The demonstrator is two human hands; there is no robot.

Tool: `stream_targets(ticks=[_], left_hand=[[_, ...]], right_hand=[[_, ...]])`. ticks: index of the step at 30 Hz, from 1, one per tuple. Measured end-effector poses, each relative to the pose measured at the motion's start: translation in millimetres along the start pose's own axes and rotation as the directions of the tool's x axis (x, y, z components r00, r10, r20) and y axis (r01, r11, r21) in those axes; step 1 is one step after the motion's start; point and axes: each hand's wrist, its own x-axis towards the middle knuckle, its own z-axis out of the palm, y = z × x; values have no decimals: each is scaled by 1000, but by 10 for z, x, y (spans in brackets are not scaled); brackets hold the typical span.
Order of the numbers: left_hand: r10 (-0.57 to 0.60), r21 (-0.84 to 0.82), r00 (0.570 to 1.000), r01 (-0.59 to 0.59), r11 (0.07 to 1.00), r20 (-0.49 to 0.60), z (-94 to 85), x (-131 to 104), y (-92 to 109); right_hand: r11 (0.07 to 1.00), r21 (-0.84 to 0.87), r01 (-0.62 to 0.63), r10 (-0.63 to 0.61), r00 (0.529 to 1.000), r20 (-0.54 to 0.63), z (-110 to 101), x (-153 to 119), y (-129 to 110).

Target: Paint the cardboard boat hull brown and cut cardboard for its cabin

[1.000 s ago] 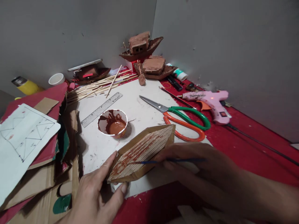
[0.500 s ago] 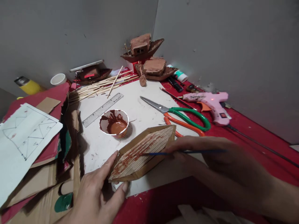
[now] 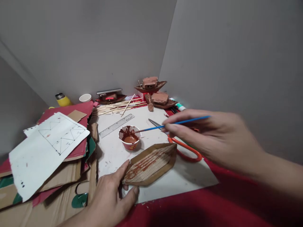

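Note:
My left hand (image 3: 113,192) grips the near left tip of a small cardboard boat hull (image 3: 151,165), thumb below and fingers at its edge. The hull's ridged inside carries streaks of reddish-brown paint, mostly on its left and upper part. In my right hand (image 3: 201,132) a thin blue paintbrush (image 3: 180,122) is pinched, its tip at the right rim of a paper cup (image 3: 130,147). Brown paint lies in the cup and coats its inner wall. Partly behind my right hand are scissors (image 3: 189,149) with an orange handle showing.
Cardboard pieces (image 3: 63,176) and a sheet with drawn triangles (image 3: 52,148) are piled at left. A ruler (image 3: 117,125), wooden sticks (image 3: 111,108) and brown model boats (image 3: 159,99) stand farther back. A white cup (image 3: 85,98) and yellow bottle (image 3: 63,99) are near the wall.
My right hand has lifted the brush off the hull and carried it up to the paint cup. The left hand still holds the hull. The view has tilted upward and turned left.

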Motion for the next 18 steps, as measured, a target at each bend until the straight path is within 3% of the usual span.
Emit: stream_targets(ticks=[3, 6, 9, 13, 18], left_hand=[[-3, 3, 1000, 3, 1000, 2, -5, 2, 10], [-14, -2, 1000, 14, 1000, -2, 2, 7, 13], [-30, -23, 999, 30, 999, 14, 10, 12, 11], [-33, -32, 999, 34, 999, 22, 9, 13, 14], [-25, -21, 1000, 26, 999, 19, -2, 11, 26]], right_hand=[[988, 4, 157, -154, 968, 198, 244, 264, 24], [982, -88, 169, -124, 917, 380, 459, 392, 130], [962, -199, 185, -74, 883, 463, 578, 433, 185], [953, -200, 229, -114, 878, 465, 569, 441, 173], [970, -87, 226, -192, 936, 295, 405, 387, 160]])
